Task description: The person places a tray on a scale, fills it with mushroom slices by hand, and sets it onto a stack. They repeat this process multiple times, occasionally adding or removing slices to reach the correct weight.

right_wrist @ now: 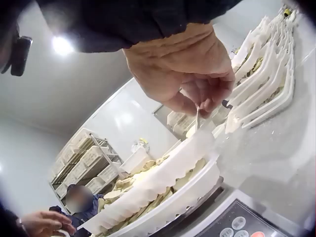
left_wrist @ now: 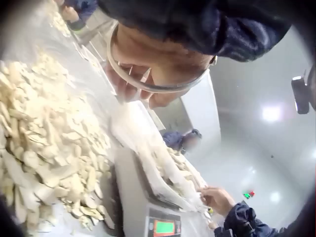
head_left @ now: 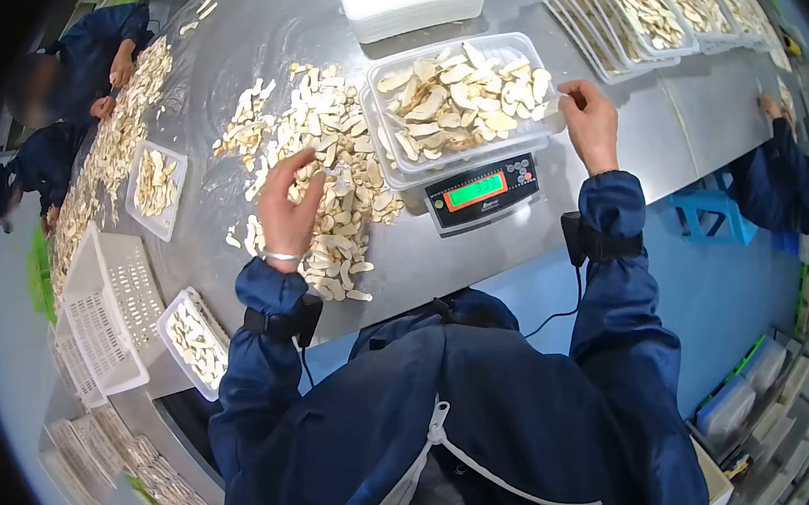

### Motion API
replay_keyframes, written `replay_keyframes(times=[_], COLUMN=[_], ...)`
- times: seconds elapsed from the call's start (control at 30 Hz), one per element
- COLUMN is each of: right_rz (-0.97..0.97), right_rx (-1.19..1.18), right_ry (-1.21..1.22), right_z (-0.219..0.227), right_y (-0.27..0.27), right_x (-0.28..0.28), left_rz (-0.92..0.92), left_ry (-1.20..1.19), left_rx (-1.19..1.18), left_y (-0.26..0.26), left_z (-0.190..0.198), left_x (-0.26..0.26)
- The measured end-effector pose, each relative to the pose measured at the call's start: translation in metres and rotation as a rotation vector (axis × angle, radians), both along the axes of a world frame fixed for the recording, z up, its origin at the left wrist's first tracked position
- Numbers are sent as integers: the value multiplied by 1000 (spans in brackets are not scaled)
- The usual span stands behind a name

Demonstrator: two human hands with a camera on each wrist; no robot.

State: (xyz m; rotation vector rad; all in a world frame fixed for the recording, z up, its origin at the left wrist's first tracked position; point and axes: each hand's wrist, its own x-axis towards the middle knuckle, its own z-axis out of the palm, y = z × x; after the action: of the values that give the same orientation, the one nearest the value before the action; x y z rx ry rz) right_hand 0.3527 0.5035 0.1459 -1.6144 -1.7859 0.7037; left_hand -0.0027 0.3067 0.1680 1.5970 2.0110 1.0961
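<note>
A clear plastic tray [head_left: 376, 139] heaped with pale mushroom slices [head_left: 466, 94] rests in another tray on a digital scale [head_left: 482, 197] with a lit green display. My right hand [head_left: 591, 125] is at the tray's right corner, thumb and fingertips pinching a thin pale slice [right_wrist: 198, 118] just above the rim. My left hand [head_left: 288, 209] hovers over the loose pile of mushroom slices [head_left: 338, 247] left of the scale, its fingers loosely bent and thumb apart. In the left wrist view, the left hand [left_wrist: 148, 64] shows from the wrist side, beyond a bracelet [left_wrist: 148, 86].
A stack of white trays [head_left: 411, 8] stands behind the scale; filled trays [head_left: 626, 27] lean in a row at back right. To the left are a small tray of slices [head_left: 156, 188], a white basket [head_left: 101, 308] and another filled tray [head_left: 195, 340]. Other people work around the metal table [head_left: 241, 36].
</note>
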Motion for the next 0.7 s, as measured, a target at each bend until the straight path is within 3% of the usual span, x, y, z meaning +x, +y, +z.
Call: replay_keyframes(times=[0.13,0.23,0.27,0.33,0.37,0.47,0.57,0.6,0.7], right_rz=[35,221,304,402,450,653,657,651,648], right_rx=[13,209,83,347,480,417,340,350,355], right_ry=[105,55,18,-108,-173,-226,-292,-256,-161], right_z=[7,22,31,31,31,34,29,26,17], right_y=[1,-2,-2,-2,-2,-14,-17,-17,-11], right_x=[-3,-19,-25,-41,-51,-76,-91,-93,-94], left_rz=[-225,-344,-353,-340,-342,-347,-376,-360,-301], left_ry=[76,251,312,429,420,430,319,289,96], left_rx=[168,209,205,210,160,106,90,173,95], left_y=[43,73,82,101,105,113,116,116,115], left_z=[19,16,13,1,-2,-8,-12,-14,-11], left_x=[35,51,56,65,69,80,80,79,78])
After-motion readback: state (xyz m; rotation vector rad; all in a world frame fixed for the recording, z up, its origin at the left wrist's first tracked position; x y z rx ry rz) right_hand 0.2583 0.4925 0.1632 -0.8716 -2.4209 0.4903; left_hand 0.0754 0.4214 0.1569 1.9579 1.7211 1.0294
